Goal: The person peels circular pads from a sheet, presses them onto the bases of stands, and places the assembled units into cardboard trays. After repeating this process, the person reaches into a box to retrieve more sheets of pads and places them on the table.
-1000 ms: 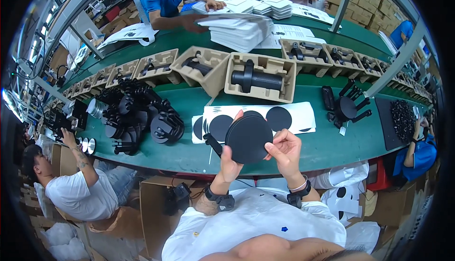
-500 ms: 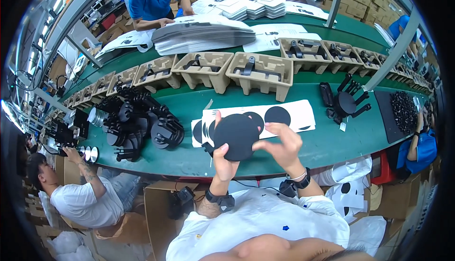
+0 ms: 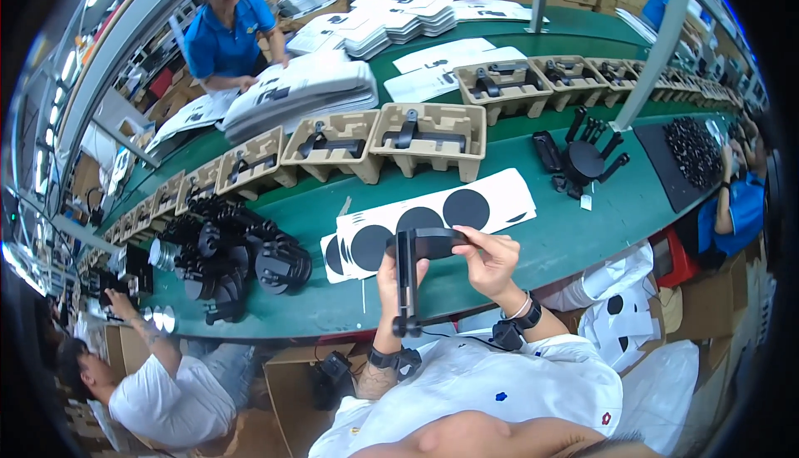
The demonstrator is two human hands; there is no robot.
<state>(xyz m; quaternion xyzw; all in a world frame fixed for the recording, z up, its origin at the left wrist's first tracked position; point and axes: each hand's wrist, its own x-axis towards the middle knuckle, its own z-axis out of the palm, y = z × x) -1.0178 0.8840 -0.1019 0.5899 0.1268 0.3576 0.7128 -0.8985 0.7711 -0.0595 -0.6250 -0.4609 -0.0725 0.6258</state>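
Held above the bench is a black stand (image 3: pixel 406 279) with a round base and a slotted arm. Its base is tipped nearly edge-on, and the arm points down toward me. My left hand (image 3: pixel 388 290) is closed around it where arm and base meet; part of that hand is behind the arm. At the base's right rim, my right hand (image 3: pixel 493 265) pinches the edge between thumb and fingers. Just beyond lies a white sheet (image 3: pixel 509 188) bearing round black pads (image 3: pixel 466 209), partly covered by the stand.
Several black stands (image 3: pixel 283 262) are heaped at left. Moulded brown trays (image 3: pixel 429 158) with black parts line the bench (image 3: pixel 574 233). Another black stand (image 3: pixel 585 161) and a dark mat (image 3: pixel 657 158) with small black parts lie right. A co-worker in blue (image 3: pixel 225 38) handles printed sheets (image 3: pixel 304 96).
The stand has turned from its round face showing to nearly edge-on, its arm now visible. My right hand has come onto its rim. The view has shifted, and the blue-shirted co-worker stands more upright.
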